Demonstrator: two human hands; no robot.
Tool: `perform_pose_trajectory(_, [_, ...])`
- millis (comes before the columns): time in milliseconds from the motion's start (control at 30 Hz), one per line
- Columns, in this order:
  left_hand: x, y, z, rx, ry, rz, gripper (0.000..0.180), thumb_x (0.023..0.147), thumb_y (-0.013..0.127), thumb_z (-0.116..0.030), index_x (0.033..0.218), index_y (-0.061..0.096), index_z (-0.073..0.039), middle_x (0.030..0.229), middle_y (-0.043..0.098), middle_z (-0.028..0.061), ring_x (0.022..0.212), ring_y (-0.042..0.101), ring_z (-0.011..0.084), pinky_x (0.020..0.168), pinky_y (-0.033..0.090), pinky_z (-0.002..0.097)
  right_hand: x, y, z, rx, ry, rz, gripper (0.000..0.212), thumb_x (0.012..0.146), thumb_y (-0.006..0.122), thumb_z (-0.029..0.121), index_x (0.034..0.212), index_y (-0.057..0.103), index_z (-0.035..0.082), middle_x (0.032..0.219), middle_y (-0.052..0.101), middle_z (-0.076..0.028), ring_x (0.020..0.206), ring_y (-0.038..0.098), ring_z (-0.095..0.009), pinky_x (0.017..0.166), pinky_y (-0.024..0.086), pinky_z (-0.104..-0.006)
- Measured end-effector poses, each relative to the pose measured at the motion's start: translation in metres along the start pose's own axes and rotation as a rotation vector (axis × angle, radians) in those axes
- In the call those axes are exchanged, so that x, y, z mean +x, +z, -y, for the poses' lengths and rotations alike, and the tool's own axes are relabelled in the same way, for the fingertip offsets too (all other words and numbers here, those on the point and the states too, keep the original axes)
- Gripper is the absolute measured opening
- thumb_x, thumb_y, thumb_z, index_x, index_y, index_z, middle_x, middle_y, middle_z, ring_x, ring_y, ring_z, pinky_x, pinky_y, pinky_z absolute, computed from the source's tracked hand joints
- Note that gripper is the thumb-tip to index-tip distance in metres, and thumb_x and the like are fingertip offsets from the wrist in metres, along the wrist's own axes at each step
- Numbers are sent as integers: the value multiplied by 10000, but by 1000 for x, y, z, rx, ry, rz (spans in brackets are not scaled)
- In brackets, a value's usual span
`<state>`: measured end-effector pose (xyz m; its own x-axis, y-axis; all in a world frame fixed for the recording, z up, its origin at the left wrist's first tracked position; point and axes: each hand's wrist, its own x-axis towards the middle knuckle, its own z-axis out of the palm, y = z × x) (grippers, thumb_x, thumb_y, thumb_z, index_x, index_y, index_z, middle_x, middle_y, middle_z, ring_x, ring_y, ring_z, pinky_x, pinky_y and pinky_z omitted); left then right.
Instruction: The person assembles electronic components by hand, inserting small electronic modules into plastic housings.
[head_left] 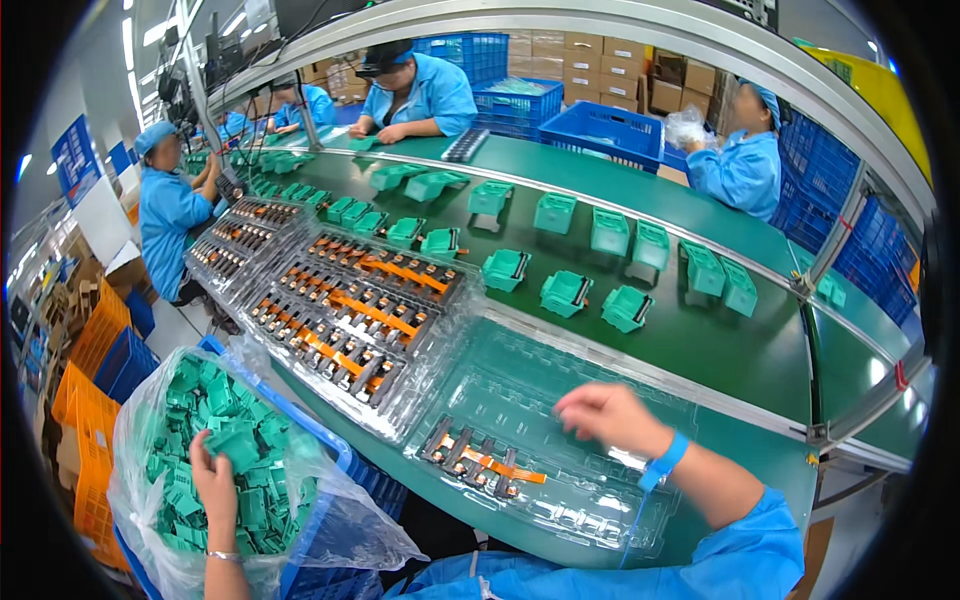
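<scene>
Tray (600, 520) of thin, clear, moulded plastic: 4 narrow, dark parts (484, 462) and flat orange ribbon (525, 475) sit in its left half. Over its right half hangs 1 right hand (610, 412), fingers bent; I cannot tell whether they pinch anything. Left of the tray, 1 crinkled, see-through bag (345, 520) holds angular green shells (265, 515), too many to count. There 1 left hand (214, 492) touches 1 shell (237, 447); pinched or not, I cannot tell. Beyond the tray, 3 nearest shells (563, 290) lie on smooth belt (700, 345).
</scene>
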<state>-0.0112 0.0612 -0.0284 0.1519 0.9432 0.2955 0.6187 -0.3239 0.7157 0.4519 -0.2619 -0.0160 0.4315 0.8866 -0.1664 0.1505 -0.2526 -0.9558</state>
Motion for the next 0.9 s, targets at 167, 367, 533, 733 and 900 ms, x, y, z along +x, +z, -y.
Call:
perform_pose_trajectory(167, [-23, 2, -74, -806, -125, -154, 432, 837, 485, -93, 1261, 423, -37, 986, 554, 36, 831, 543, 107, 691, 449, 252, -26, 55, 3, -487, -256, 286, 286, 874, 568, 277, 1113, 609, 124, 870, 667, -129, 795, 640, -300, 705, 505, -375])
perform_pose_trajectory(367, [-94, 51, -150, -1328, -222, 218, 547, 854, 570, -169, 1330, 322, -63, 981, 605, 81, 766, 626, 199, 708, 543, 379, -20, 84, -3, -854, -285, 324, 353, 871, 544, 381, 1067, 561, 88, 811, 652, -139, 761, 632, -336, 643, 487, -438])
perform_pose_trajectory(533, [-134, 99, -187, -1275, -522, 754, 458, 869, 466, 8, 1320, 397, -32, 1110, 566, 98, 959, 589, 207, 817, 504, 319, -27, 76, 6, -733, -250, 274, 389, 859, 561, 421, 949, 499, 48, 705, 618, -159, 680, 612, -357, 617, 473, -452])
perform_pose_trajectory(733, [-149, 134, -212, -1296, -647, 1077, 452, 852, 490, 42, 1292, 389, 21, 1208, 523, 168, 1080, 555, 295, 917, 471, 399, -40, 33, 6, -3, 85, 41, 237, 928, 522, 273, 1038, 482, 67, 813, 652, -111, 682, 645, -200, 598, 497, -311])
perform_pose_trajectory(900, [-149, 158, -218, -1126, -443, 1186, 669, 808, 585, 79, 1374, 239, -5, 1272, 437, 149, 1125, 506, 226, 926, 455, 388, -55, 2, 5, 598, 27, -40, 279, 932, 511, 159, 1174, 451, 32, 958, 630, -166, 765, 643, -185, 671, 523, -293])
